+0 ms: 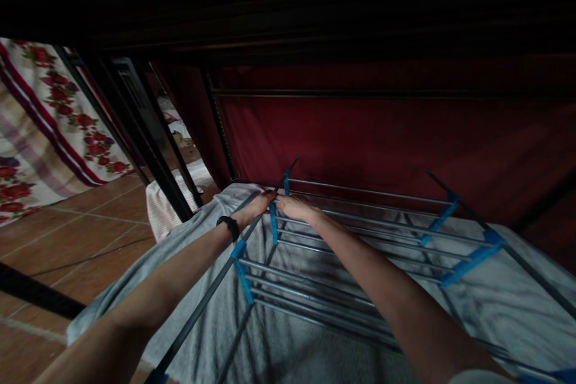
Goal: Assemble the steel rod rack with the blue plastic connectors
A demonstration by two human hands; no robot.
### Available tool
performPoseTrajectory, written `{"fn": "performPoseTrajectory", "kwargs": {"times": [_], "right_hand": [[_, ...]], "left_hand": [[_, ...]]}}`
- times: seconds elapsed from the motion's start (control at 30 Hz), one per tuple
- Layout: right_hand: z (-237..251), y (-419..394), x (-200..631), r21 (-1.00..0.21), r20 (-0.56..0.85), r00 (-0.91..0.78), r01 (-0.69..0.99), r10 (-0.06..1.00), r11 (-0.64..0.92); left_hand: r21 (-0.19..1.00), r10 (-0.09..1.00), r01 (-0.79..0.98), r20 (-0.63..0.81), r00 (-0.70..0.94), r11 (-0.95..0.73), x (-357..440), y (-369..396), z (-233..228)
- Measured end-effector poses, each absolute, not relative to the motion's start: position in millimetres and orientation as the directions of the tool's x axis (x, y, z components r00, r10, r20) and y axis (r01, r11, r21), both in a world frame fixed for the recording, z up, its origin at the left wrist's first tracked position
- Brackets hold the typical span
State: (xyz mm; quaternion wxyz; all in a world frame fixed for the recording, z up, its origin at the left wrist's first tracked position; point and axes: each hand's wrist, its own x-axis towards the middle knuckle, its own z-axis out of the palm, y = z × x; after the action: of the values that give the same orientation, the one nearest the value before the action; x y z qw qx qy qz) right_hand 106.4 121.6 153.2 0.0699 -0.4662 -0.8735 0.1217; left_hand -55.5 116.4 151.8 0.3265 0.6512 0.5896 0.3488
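A rack of grey metal tubes (310, 283) with blue plastic connectors lies on a grey blanket (189, 318). My left hand (260, 203), a dark band on its wrist, is closed around the rack's left side pole. Right beside it, my right hand (294, 207) is closed at the same joint, by a blue connector (273, 223) where the cross tubes meet the pole. The two hands touch or nearly touch, and their fingertips partly hide the joint. Nearer to me on that pole is another blue connector (243, 273). More blue connectors (472, 258) hold the tubes on the right side.
A dark frame hangs low overhead, with black posts (135, 132) at the left. Behind the rack hangs a dark red cloth (382, 144). To the left are a brown tiled floor (103, 234), a floral cloth (67, 114) and a pale striped cloth (164, 207).
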Motion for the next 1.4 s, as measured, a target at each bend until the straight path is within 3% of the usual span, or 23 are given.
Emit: {"fn": "performPoseTrajectory", "kwargs": {"times": [0.67,1.4], "right_hand": [[151.5,118.3,105.5,-0.272,-0.026,-0.529,0.82,0.848,0.503],[142.4,139.3,102.3,-0.4,-0.057,-0.528,0.79,0.847,0.466]], "left_hand": [[0.852,0.995,0.523,-0.036,0.091,-0.017,-63.6,134.1,134.2],[0.888,0.996,0.46,-0.033,0.088,-0.012,-63.2,134.1,130.8]]}}
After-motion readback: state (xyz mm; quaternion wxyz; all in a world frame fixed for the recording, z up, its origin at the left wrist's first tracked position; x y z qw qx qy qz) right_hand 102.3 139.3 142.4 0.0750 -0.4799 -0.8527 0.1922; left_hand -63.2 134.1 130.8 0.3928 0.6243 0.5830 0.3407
